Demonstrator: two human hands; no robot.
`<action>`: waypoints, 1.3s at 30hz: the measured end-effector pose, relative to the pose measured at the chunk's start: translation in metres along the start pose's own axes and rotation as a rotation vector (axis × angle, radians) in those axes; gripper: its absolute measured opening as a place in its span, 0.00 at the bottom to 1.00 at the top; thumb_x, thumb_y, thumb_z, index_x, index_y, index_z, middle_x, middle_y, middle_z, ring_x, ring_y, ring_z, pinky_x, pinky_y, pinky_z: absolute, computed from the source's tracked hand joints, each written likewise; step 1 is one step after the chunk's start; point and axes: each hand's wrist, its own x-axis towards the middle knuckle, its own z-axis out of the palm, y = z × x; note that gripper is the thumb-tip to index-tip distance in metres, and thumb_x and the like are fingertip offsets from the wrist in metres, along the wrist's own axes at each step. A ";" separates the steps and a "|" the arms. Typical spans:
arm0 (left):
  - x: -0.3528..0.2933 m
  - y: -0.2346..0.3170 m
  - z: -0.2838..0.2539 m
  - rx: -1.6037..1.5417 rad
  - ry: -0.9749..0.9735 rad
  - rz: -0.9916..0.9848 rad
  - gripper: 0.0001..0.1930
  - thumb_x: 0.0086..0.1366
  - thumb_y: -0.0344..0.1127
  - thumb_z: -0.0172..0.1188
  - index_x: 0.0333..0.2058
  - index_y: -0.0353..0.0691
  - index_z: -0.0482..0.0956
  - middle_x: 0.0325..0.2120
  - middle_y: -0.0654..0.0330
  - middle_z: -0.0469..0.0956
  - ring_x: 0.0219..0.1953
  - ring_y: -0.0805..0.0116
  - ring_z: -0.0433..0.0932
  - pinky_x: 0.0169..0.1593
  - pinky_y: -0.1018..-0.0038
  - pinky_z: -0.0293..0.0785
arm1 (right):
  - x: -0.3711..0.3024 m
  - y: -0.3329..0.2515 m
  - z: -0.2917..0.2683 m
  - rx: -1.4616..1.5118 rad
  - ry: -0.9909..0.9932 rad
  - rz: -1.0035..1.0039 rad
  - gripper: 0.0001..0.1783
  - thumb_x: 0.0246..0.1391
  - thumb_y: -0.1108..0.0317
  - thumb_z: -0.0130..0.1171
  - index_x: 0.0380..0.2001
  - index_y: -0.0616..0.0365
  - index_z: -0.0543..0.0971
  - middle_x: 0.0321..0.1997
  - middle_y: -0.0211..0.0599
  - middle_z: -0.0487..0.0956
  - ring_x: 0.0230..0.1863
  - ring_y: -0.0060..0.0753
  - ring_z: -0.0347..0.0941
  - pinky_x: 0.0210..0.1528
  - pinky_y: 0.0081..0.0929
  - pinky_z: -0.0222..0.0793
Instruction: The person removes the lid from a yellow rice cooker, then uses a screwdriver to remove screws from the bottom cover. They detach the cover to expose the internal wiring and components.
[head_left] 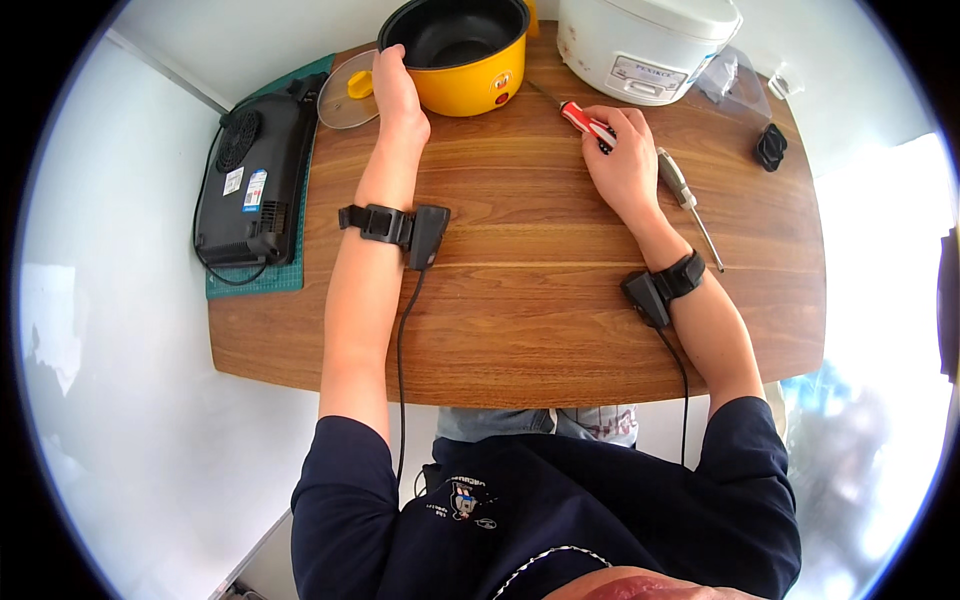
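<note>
Against the left side of a yellow electric pot (465, 88) with a black inside, my left hand (398, 100) is closed at its edge, thumb and fingers partly hidden. My right hand (622, 150) is closed around the red-and-white handle of a screwdriver (575, 116). Its thin shaft points up and left toward the pot, just above the tabletop or on it; I cannot tell which. Beside my right wrist lies a second screwdriver (676, 180) with a grey handle and a bare metal shaft. A clear round lid (338, 100) with a yellow knob rests left of my left hand.
A white rice cooker (645, 50) stands at the back, right of the pot. An upturned black appliance (250, 185) with a cord sits on a green mat (225, 288) at the left. A clear plastic bag (735, 80) and a small black part (771, 147) lie at the right.
</note>
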 end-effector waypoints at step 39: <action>-0.082 -0.017 -0.014 -0.209 -0.288 -0.040 0.26 0.82 0.55 0.32 0.62 0.48 0.72 0.63 0.66 0.74 0.65 0.67 0.69 0.72 0.67 0.59 | -0.008 -0.025 0.007 -0.276 -0.064 -0.388 0.62 0.40 0.41 0.78 0.67 0.73 0.62 0.58 0.55 0.79 0.64 0.49 0.74 0.68 0.43 0.65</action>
